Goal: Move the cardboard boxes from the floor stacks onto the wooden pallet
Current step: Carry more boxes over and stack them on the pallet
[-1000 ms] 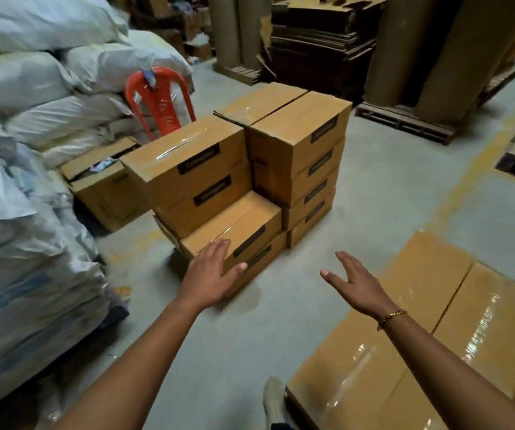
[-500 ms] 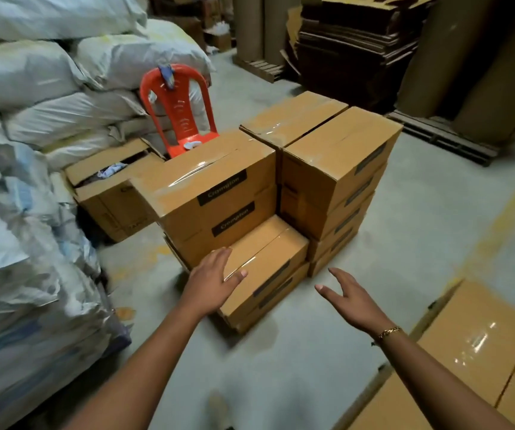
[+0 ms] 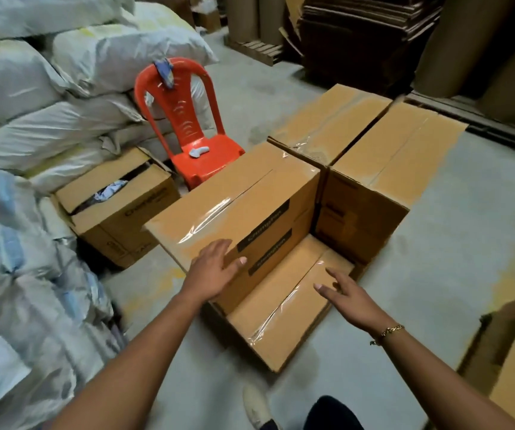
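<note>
Left hand [image 3: 215,270] flat on top box [image 3: 219,206]; right hand [image 3: 350,297] spread above low box [image 3: 281,311]; four stacks [image 3: 398,156].

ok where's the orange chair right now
In the head view the orange plastic chair stands upper left of centre, in front of the white sacks, just behind the open box and the taped box stack.

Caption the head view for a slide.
Left hand on a taped brown cardboard box; right hand hovers above a lower box.

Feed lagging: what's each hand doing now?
Left hand: open, flat on the taller box.
Right hand: open, above the low box, holding nothing.
</note>
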{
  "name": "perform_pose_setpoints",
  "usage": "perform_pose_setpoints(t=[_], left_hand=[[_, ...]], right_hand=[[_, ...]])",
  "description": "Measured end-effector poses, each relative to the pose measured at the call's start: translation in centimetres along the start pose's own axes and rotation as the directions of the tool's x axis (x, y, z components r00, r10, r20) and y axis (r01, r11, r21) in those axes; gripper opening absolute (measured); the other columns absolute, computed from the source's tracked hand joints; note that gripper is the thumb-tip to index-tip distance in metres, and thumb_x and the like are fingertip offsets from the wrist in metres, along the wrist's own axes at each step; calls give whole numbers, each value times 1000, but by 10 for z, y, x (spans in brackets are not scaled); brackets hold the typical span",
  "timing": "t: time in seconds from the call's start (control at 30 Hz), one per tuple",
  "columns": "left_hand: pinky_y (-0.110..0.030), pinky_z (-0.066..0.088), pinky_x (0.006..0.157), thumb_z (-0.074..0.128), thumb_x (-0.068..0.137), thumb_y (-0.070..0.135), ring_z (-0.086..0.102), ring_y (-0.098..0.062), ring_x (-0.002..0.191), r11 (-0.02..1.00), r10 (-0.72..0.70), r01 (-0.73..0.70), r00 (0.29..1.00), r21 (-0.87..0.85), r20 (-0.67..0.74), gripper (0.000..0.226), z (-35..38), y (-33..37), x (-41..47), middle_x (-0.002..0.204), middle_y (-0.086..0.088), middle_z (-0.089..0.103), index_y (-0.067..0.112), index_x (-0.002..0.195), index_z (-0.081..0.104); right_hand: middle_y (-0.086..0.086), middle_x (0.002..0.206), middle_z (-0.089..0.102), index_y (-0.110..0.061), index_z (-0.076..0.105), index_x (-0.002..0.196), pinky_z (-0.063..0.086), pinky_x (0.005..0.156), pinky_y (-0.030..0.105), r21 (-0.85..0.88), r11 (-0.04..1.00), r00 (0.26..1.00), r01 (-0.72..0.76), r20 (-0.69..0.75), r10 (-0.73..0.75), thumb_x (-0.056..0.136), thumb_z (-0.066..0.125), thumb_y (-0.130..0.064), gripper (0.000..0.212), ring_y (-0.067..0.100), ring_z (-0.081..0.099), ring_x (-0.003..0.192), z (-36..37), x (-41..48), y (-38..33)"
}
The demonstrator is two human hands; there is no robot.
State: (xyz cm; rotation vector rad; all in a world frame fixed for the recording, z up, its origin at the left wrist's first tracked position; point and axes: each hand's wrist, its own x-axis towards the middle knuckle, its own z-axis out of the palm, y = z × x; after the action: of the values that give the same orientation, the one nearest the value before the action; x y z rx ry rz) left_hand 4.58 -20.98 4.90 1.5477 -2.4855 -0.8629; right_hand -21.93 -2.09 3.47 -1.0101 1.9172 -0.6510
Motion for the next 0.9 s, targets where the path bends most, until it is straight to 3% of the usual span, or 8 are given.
perform_pose_setpoints(t=[0.27, 0.43, 0.6, 0.73, 0.8, 0.9], left_hand=[[-49, 31, 117, 49, 98, 62, 34, -24, 147, 999, -42, 42, 999, 12, -11, 68, -42, -47, 102, 161, 1, 36, 27, 155, 36], [-51, 34, 116, 47, 99, 60, 34, -28, 146, 999, -50, 50, 999, 1, 9, 67, -56, -74, 152, 160, -4, 37, 22, 154, 39], [-53, 32, 115, 39, 87, 75, 33, -33, 146, 996, -85, 85, 996, 13, 28, 87, -68, -115, 205, 159, -11, 38, 16, 151, 43], [-56, 27, 115, 52, 98, 60, 31, -34, 148, 989, -142, 140, 987, 36, 73, 75, -74, -149, 251, 163, -11, 33, 17, 156, 34], [-53, 33, 111, 56, 97, 58, 40, -35, 143, 987, -159, 161, 971, 4, 180, 72, -76, -163, 268, 157, -13, 42, 17, 154, 37], [-39, 47, 88, 65, 91, 55, 62, -31, 118, 963, -123, 189, 942, -193, 311, 50, -77, -179, 278, 124, -3, 65, 28, 131, 53]], right_hand=[[-3, 164, 31, -28, 28, 159, 37, 105, 32, 76, 994, 996, -76, 40, 74, 96, 55, -61, 76, 20, 42, 144, 21, 88, -47], [-2, 163, 35, -24, 27, 160, 37, 112, 35, 126, 985, 991, -120, 70, 112, 97, 54, -60, 77, 20, 45, 141, 45, 137, -75], [0, 164, 32, -25, 21, 161, 36, 116, 40, 229, 947, 973, -226, 94, 210, 94, 54, -67, 86, 23, 39, 146, 85, 169, -95], [0, 166, 28, -24, 13, 163, 42, 114, 47, 365, 868, 939, -338, 69, 336, 89, 56, -70, 97, 24, 39, 145, 120, 192, -111], [1, 165, 29, -24, 11, 163, 47, 109, 47, 452, 803, 909, -387, 43, 414, 91, 58, -67, 96, 26, 43, 142, 138, 202, -120], [2, 163, 32, -21, 11, 163, 54, 95, 42, 534, 728, 871, -431, 36, 489, 93, 55, -66, 94, 27, 55, 123, 163, 209, -134]])
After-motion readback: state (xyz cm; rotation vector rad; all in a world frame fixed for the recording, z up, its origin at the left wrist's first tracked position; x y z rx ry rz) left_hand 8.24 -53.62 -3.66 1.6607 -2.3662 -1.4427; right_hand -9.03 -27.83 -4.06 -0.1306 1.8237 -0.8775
